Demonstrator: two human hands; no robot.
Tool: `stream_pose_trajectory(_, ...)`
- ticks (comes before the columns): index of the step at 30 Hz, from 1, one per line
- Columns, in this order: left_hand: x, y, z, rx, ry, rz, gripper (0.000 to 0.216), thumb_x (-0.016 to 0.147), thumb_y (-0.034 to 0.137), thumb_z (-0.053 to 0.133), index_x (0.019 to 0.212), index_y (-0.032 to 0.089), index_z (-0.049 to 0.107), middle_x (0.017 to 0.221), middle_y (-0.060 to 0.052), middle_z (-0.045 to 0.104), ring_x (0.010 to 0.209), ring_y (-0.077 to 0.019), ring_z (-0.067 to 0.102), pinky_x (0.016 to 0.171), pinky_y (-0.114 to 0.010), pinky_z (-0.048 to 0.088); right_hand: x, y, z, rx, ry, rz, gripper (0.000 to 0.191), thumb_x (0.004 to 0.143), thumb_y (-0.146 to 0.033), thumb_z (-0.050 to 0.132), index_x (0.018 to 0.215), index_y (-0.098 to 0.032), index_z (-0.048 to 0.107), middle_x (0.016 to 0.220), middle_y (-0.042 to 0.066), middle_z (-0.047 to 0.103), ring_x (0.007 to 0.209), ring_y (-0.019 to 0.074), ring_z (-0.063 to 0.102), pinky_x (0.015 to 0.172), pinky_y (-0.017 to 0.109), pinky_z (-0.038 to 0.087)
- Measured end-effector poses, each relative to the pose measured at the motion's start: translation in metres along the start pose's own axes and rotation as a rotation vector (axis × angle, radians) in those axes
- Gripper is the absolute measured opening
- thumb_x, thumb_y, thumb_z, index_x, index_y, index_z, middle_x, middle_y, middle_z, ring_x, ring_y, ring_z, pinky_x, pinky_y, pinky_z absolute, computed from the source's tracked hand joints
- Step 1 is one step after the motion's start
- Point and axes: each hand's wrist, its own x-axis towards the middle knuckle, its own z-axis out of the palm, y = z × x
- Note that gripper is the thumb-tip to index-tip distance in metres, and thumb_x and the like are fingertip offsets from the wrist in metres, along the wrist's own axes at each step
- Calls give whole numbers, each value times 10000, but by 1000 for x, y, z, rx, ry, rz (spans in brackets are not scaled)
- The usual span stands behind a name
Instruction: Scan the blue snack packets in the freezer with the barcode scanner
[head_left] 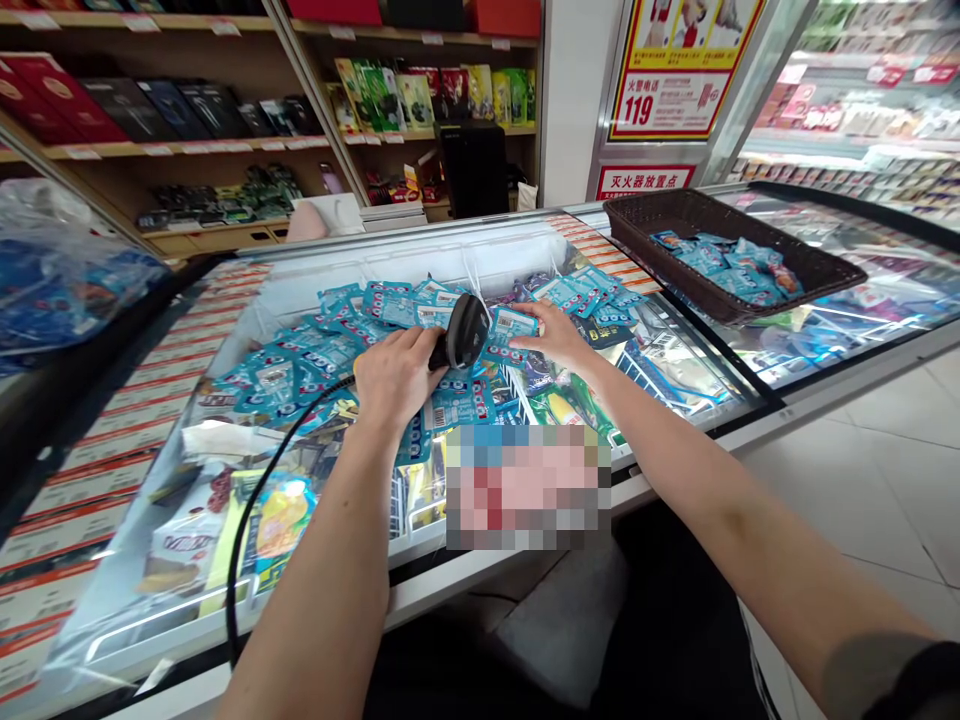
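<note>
My left hand (397, 378) is wrapped round the handle of a black corded barcode scanner (468, 332), whose head tilts to the right. A black cable (259, 490) runs from it down past my left forearm. Between the thumb and fingers of my right hand (555, 335) is a blue snack packet (511, 326), its white barcode label facing up, close to the scanner head. Many similar blue packets (300, 360) lie in a loose heap on the glass top of the freezer (517, 232), around and beyond both hands.
A dark brown woven basket (750, 312) holding more blue packets stands at the right. Orange-and-white price labels (112, 440) line the glass. At far left sits a clear plastic bag (60, 270). Shelves (225, 148) with boxes and pouches rise behind. A blurred patch hides part of the front.
</note>
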Motion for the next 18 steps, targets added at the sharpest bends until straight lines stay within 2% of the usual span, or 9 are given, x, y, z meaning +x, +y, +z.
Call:
stream_pose_trajectory(5, 0, 1, -2, -4, -7, -20, 361, 854, 382, 512, 1179, 238, 575, 999, -80, 667, 999, -274, 603, 707, -357, 397, 4, 12, 3, 164, 88, 34, 533, 688, -465, 748, 1151, -223, 638, 1054, 54, 637, 955, 225, 593, 876, 403, 471)
stream_pose_trajectory(11, -1, 2, -2, -8, -12, -42, 362, 852, 389, 511, 1176, 241, 576, 1003, -79, 667, 1004, -274, 604, 694, -350, 397, 5, 14, 2, 442, 134, 114, 677, 623, -510, 763, 1190, -194, 572, 1038, 68, 643, 779, 168, 604, 762, 346, 520)
stream_pose_trajectory(14, -1, 1, -1, -19, -10, -40, 369, 851, 388, 510, 1183, 239, 569, 1018, -85, 666, 1014, -273, 603, 707, -345, 402, 4, 13, 2, 433, 142, 82, 525, 652, -526, 736, 1057, -224, 593, 989, 38, 649, 779, 158, 602, 758, 330, 527)
stream_pose_trajectory(16, -1, 1, -1, -24, -11, -40, 370, 851, 384, 507, 1184, 235, 567, 1017, -91, 665, 1022, -274, 601, 714, -344, 407, 3, 11, 3, 361, 94, 43, 383, 721, -534, 677, 934, -223, 612, 949, 27, 653, 795, 159, 612, 773, 335, 529)
stream_pose_trajectory(18, -1, 0, 0, -19, -12, -31, 371, 850, 386, 508, 1183, 233, 567, 1015, -90, 666, 1022, -274, 601, 712, -345, 411, 2, 6, 4, 248, 23, -12, 332, 778, -536, 624, 867, -215, 632, 1016, 43, 648, 886, 177, 622, 808, 351, 524)
